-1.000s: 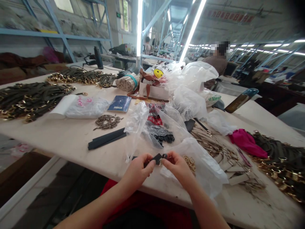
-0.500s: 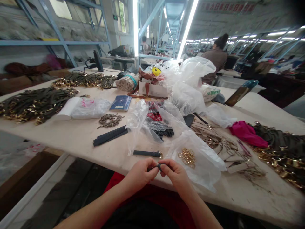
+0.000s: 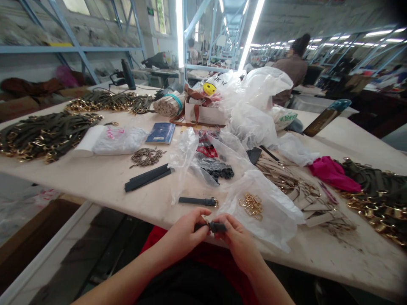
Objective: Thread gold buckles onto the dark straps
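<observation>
Close to the table's front edge, my left hand and my right hand hold a short dark strap between them. A small gold-coloured piece shows on it beside my left fingertips; my fingers hide the rest. Just beyond my hands lies another dark strap with a gold buckle at its right end. To the right, gold buckles are heaped on a clear plastic bag. Farther in, small black loops spill from an open plastic bag.
Flat dark strips, a pile of small metal pieces and a blue booklet lie on the left. Straps with gold hardware pile up at far left. Pale strips and a pink cloth lie on the right.
More of the dark strap now shows at my right fingers, and a gold-coloured piece has come into sight by my left fingers. My hands have shifted slightly; the table things stay put.
</observation>
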Motion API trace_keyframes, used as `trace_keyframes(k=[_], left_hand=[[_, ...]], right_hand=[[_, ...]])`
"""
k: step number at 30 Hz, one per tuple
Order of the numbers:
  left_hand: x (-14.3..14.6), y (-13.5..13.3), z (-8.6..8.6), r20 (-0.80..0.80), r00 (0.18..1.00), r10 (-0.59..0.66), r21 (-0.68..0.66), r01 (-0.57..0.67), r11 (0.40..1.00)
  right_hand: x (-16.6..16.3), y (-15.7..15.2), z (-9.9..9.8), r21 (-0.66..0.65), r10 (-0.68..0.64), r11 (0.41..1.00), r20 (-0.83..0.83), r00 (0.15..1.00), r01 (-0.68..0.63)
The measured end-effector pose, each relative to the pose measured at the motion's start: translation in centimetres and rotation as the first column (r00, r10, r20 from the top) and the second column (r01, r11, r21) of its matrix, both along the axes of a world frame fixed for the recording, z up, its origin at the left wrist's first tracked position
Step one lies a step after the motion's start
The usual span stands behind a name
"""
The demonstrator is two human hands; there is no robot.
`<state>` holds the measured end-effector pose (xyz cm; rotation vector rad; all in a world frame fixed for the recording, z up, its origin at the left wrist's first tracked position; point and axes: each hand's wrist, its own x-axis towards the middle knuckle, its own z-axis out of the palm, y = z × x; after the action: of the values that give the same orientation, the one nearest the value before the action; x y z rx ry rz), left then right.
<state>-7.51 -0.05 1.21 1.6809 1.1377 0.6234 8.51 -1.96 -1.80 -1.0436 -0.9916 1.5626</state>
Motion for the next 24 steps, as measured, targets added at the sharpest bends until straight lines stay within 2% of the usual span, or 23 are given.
trace_keyframes(k=[2,6,8,11,13,16,18,20,22,24], left_hand=[[-0.1,0.1,0.0,-0.059,0.998,0.023,0.028,-0.021,0.999],[-0.4,0.3,0.1,-0.215,0.973,0.082,0.028,-0.078,0.997],[-0.5,0.4,0.0,-0.28,0.955,0.099,0.029,-0.095,0.995],[-0.6,0.2,-0.3,-0.333,0.936,0.11,0.045,-0.101,0.994],[-0.6,0.0,-0.3,-0.329,0.94,0.095,0.034,-0.089,0.995],[-0.4,-0.3,-0.1,-0.196,0.98,0.041,-0.012,-0.044,0.999],[-0.2,-0.4,0.0,-0.07,0.997,0.031,-0.083,-0.037,0.996],[0.0,-0.5,-0.1,0.057,0.997,0.052,-0.215,-0.039,0.976],[0.1,-0.6,-0.4,0.179,0.98,0.092,-0.358,-0.022,0.933],[0.2,-0.7,-0.8,0.261,0.958,0.118,-0.457,0.015,0.889]], right_hand=[[-0.1,-0.1,-0.1,-0.064,0.034,0.997,-0.03,0.999,-0.036],[-0.7,-0.4,-0.5,-0.163,0.138,0.97,-0.242,0.96,-0.18],[-1.1,-0.6,-0.7,-0.172,0.108,0.972,-0.292,0.95,-0.163],[-1.3,-0.7,-0.8,-0.154,0.061,0.983,-0.266,0.962,-0.105],[-1.1,-0.6,-0.8,-0.12,0.052,0.99,-0.19,0.98,-0.076],[-0.8,-0.3,-1.1,-0.018,-0.052,0.998,0.023,0.998,0.053],[-0.5,-0.1,-1.6,0.092,-0.181,0.982,0.22,0.959,0.164],[-0.3,-0.1,-2.2,0.195,-0.291,0.953,0.387,0.875,0.231],[0.0,-0.3,-2.4,0.258,-0.309,0.944,0.484,0.819,0.204],[0.4,-0.8,-2.2,0.287,-0.215,0.956,0.54,0.813,0.062]])
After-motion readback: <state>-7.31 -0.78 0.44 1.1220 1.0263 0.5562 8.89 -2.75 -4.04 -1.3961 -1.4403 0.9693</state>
